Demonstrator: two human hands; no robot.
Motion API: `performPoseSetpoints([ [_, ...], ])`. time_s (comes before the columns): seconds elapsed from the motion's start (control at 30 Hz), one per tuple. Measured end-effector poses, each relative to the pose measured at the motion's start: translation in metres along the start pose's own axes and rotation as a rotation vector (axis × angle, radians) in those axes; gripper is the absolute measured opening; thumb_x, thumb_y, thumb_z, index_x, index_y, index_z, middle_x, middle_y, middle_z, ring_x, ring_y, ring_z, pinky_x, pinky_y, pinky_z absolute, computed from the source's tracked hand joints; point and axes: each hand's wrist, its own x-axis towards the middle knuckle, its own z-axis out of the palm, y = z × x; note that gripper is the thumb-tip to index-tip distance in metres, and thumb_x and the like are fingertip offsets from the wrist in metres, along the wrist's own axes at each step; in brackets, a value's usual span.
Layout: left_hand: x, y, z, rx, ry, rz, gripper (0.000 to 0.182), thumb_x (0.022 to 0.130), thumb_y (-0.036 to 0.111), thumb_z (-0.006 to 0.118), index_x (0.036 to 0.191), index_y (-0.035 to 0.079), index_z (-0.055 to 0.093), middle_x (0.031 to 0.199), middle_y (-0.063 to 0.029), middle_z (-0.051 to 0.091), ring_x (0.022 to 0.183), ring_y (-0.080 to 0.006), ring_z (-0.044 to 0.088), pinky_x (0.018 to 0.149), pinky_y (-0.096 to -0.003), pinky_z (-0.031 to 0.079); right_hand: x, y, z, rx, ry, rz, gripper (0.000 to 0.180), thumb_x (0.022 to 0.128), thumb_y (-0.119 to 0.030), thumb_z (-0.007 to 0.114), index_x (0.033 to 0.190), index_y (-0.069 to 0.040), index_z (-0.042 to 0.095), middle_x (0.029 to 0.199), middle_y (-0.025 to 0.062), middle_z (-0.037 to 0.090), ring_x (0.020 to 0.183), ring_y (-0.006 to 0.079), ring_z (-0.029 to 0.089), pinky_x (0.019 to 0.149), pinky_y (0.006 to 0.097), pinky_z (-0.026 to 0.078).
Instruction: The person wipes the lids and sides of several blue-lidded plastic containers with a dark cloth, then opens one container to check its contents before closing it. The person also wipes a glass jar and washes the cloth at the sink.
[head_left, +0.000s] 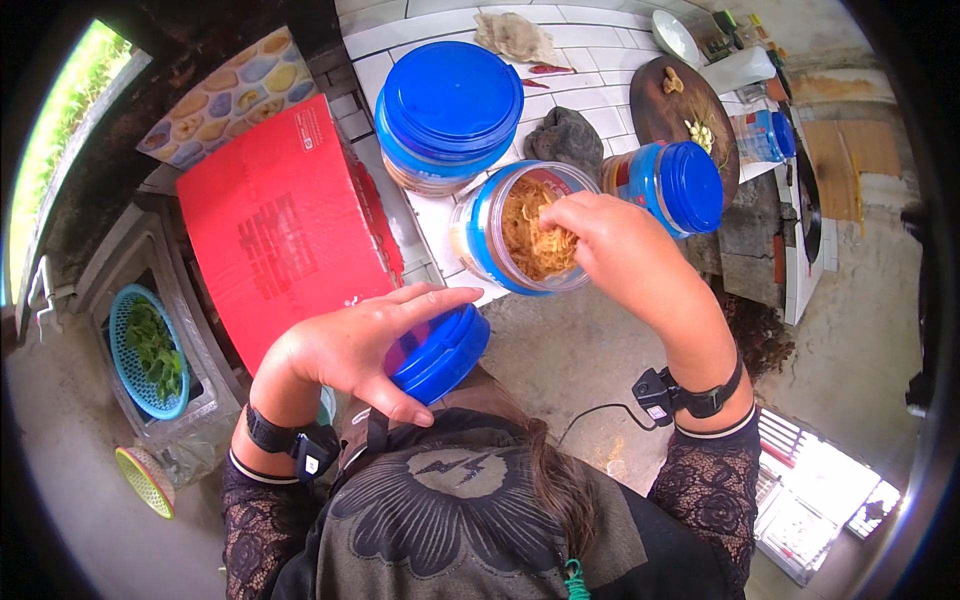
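Note:
My right hand (622, 236) reaches over the rim of an uncovered plastic jar (469, 225), its fingertips pinching some dry, golden-brown shreds (551, 244). More of the same shreds (521, 217) fill the jar below. In my left hand (352, 341) is a blue plastic lid (446, 356), held between thumb and fingers in front of my body. Behind the uncovered jar stands a large jar with a blue lid (454, 90). A smaller blue-lidded jar (652, 187) is just beyond my right hand.
A red cardboard box (277, 225) is at the left. A dark cloth (564, 142), red chillies (551, 69) and a round wooden board (652, 97) with ginger (673, 80) lie on the white-tiled counter (589, 56). Lower left, a sink (217, 409) holds a blue basket (120, 337) of greens.

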Motion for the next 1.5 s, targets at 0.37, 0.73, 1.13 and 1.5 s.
performPoseSetpoints([
  [0.37,-0.003,0.007,0.000,-0.037,-0.010,-0.091,0.128,0.056,0.051,0.096,0.157,0.001,0.033,0.146,-0.0233,0.049,0.131,-0.0365,0.053,0.111,-0.0435,0.042,-0.002,0.001,0.012,0.008,0.064,0.027,0.023,0.085,0.001,0.063,0.108,-0.004,0.065,0.108,0.0156,0.068,0.100,0.0367,0.067,0.084,0.0422,0.056],
  [0.73,-0.011,0.012,-0.006,-0.052,0.069,-0.087,0.131,0.055,0.050,0.095,0.158,0.000,0.031,0.148,-0.0214,0.048,0.135,-0.0330,0.051,0.112,-0.0443,0.041,-0.005,-0.016,-0.023,0.244,0.270,0.245,0.026,0.089,-0.007,0.069,0.114,-0.002,0.070,0.107,0.0138,0.073,0.091,0.0307,0.071,0.082,0.0365,0.057],
  [1.13,0.005,0.056,-0.016,0.113,0.380,-0.028,0.126,0.056,0.050,0.093,0.159,0.008,0.033,0.146,-0.0193,0.049,0.132,-0.0323,0.052,0.110,-0.0443,0.042,-0.052,0.020,0.016,0.567,0.427,0.060,0.029,0.094,-0.009,0.070,0.122,-0.002,0.068,0.097,0.0058,0.074,0.099,0.0125,0.067,0.089,0.0308,0.054],
  [1.5,0.095,0.092,0.004,0.951,0.439,0.013,0.117,0.055,0.040,0.094,0.155,0.014,0.039,0.143,-0.0232,0.048,0.131,-0.0438,0.048,0.109,-0.0509,0.045,-0.111,0.020,0.124,1.410,0.612,0.398,0.015,0.092,-0.013,0.077,0.098,-0.001,0.070,0.089,0.0011,0.070,0.081,0.0070,0.063,0.073,0.0215,0.050],
])
